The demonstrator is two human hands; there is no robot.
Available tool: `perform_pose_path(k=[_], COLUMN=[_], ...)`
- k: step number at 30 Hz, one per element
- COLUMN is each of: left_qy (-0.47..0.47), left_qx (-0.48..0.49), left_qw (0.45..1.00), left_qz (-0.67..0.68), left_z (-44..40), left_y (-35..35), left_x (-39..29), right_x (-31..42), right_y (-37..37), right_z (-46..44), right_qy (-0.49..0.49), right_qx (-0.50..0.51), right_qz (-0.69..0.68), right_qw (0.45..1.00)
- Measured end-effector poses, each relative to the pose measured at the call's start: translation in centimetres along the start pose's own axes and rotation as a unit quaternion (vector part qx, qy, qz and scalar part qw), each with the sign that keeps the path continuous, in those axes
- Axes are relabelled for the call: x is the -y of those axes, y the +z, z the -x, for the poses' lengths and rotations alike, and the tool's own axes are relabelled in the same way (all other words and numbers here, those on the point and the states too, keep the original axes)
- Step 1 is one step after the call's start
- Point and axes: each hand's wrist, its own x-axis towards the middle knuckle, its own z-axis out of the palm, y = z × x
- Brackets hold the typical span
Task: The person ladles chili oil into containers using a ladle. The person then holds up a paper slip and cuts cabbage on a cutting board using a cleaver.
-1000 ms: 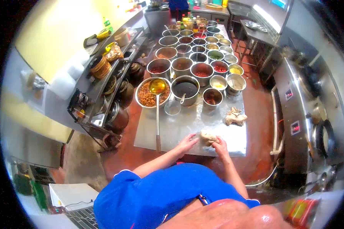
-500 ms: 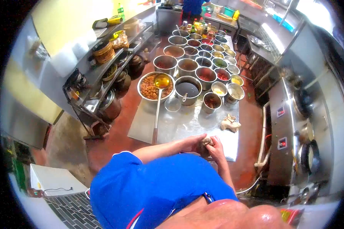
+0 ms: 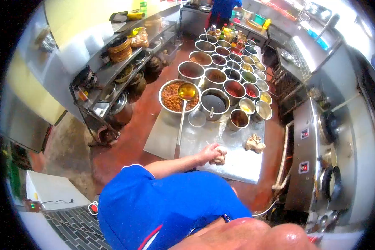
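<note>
Lump [image 3: 221,156], pale and knobbly, sits on the bare near part of the metal desk [image 3: 162,139], close to the edge beside your body; it is too blurred to say what it is made of. Your left hand [image 3: 210,153] reaches over it from its left side, fingers partly bent and touching it, though you cannot tell from here whether they have closed into a grip. Your right hand is out of sight, so its opening and whatever it may hold cannot be told. To the right, well apart from your fingers, a second pale lump [image 3: 255,143] lies near the desk's right edge. Left of your hand, a long ladle [image 3: 182,125] points its handle toward you, its bowl of yellow liquid resting in a wide basin [image 3: 161,98] of reddish-brown chunky food. A translucent round container [image 3: 197,119] stands just beside that basin, on the near side of a pot of dark liquid [image 3: 215,104] with a utensil leaning in it. Right of these is a smaller pot with dark red contents [image 3: 239,120]. Beyond, rows of metal pots run to bottles [image 3: 234,41] near the far end, where a person in blue [image 3: 223,9] stands. Shelves [image 3: 108,77] flank you on the left, a stove unit [image 3: 306,148] on the right.
</note>
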Motion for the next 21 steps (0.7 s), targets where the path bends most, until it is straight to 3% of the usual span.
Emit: perform_pose_path(k=[3,6,8,9,10,11,12,15,16,21], left_qy=[-0.059,-0.086,0.035,0.095,0.046,0.07,0.094,0.168,0.18,0.197], left_qx=[0.003,0.124,0.201,0.238,0.299,0.277,0.254,0.156,0.138,0.03], left_qw=[0.995,0.975,0.949,0.926,0.934,0.93,0.924,0.892,0.886,0.858], left_qz=[-0.077,-0.164,-0.24,-0.276,-0.191,-0.231,-0.269,-0.391,-0.404,-0.474], left_z=[0.9,1.1,0.5,0.6,1.1,1.7,2.0,2.4,2.5,2.2], left_y=[0.4,1.4,2.2,2.5,3.0,3.5,4.1,4.3,3.9,2.8], left_x=[-1.2,-2.0,-0.6,-0.9,-1.0,-1.6,-1.9,-2.0,-2.5,-1.4], right_x=[-0.1,1.5,2.0,5.2,8.6,11.7,13.0,14.6,13.3,9.9], right_y=[1.1,1.2,1.4,0.7,-0.4,-1.2,-1.4,-1.3,-0.8,0.3], right_z=[2.3,2.6,1.0,1.4,2.0,2.5,2.4,1.4,0.7,-0.3], right_qy=[0.059,0.079,0.035,0.007,-0.02,-0.047,-0.004,-0.053,-0.037,-0.125], right_qx=[-0.025,-0.095,-0.104,-0.057,-0.01,0.036,0.033,0.007,-0.048,-0.107], right_qz=[-0.074,-0.23,-0.451,-0.515,-0.575,-0.63,-0.628,-0.582,-0.499,-0.441], right_qw=[0.995,0.965,0.886,0.855,0.818,0.774,0.778,0.811,0.865,0.882])
